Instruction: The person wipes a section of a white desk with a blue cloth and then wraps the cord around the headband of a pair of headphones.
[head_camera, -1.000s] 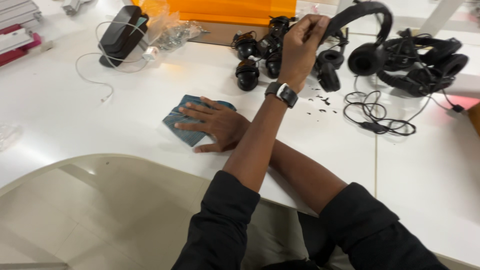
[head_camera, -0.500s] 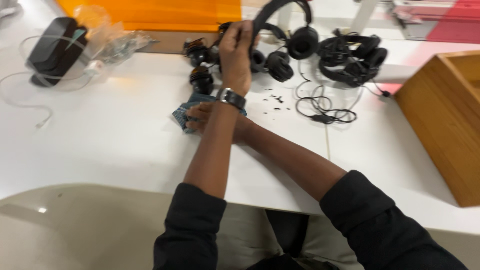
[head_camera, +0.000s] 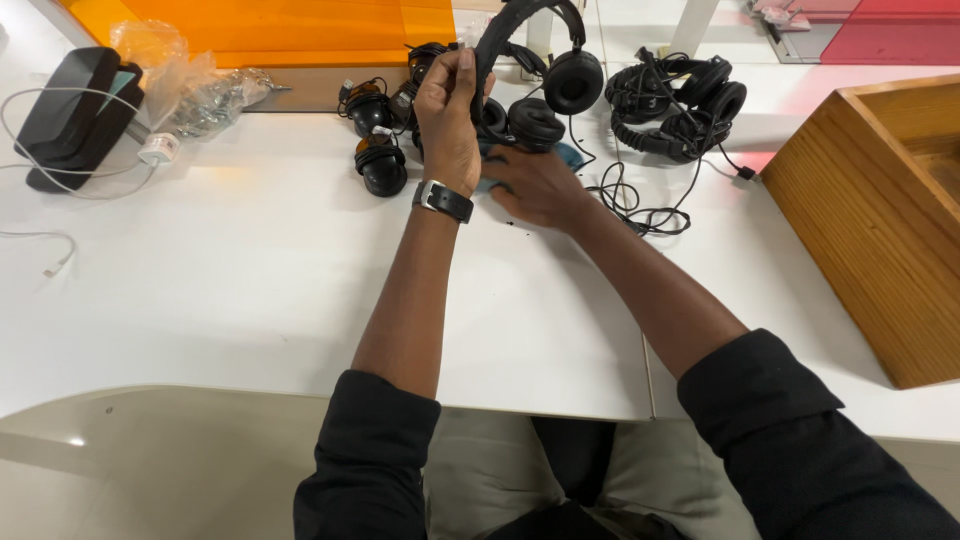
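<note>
My left hand (head_camera: 448, 115), with a black watch on its wrist, grips the headband of a black pair of headphones (head_camera: 573, 80) and holds it up above the white table (head_camera: 250, 270). One ear cup hangs to the right of the hand and the other sits lower. My right hand (head_camera: 535, 185) rests on the table just below the headphones, pressing down on a blue cloth (head_camera: 570, 155) whose edges show around the fingers. The two forearms run side by side.
More black headphones (head_camera: 680, 100) lie piled at the back right, with a coiled black cable (head_camera: 640, 212) before them. Small black parts (head_camera: 380, 170) sit left of my hand. A wooden box (head_camera: 880, 210) stands at right. A black device (head_camera: 75, 110), plastic bag (head_camera: 190, 85) and orange panel (head_camera: 280, 25) sit at back left.
My right hand slid the blue cloth to the right, out from under my left forearm to the spot below the headphones where black flecks lay. The left hand kept its grip on the headband.
</note>
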